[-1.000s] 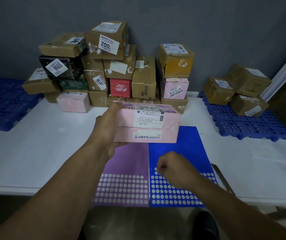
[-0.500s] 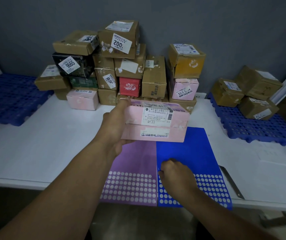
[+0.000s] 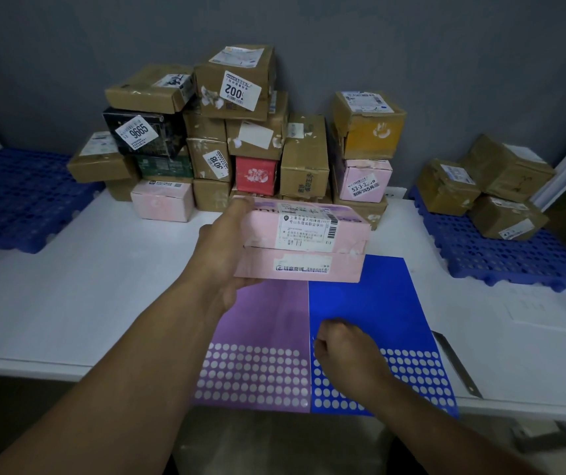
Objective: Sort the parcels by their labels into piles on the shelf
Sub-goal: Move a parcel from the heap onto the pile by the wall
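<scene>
From the head camera, the left hand holds a flat pink cardboard parcel with a white printed label up in the air, above the far edge of the purple dotted sticker sheet and the blue dotted sticker sheet, just in front of the stack of brown, pink and red boxes. The grip is at the parcel's left end: fingers over the top, thumb underneath. One hand lifting it by one end suggests it is light. The card looks stiff, though the taped seams are scuffed, so I'd keep the hold across an end and off the label. The left arm is stretched forward, wrist level. The right hand is curled into a fist resting on the blue sheet, with nothing visible in it. Brown parcels sit on the blue plastic pallet to the right.
</scene>
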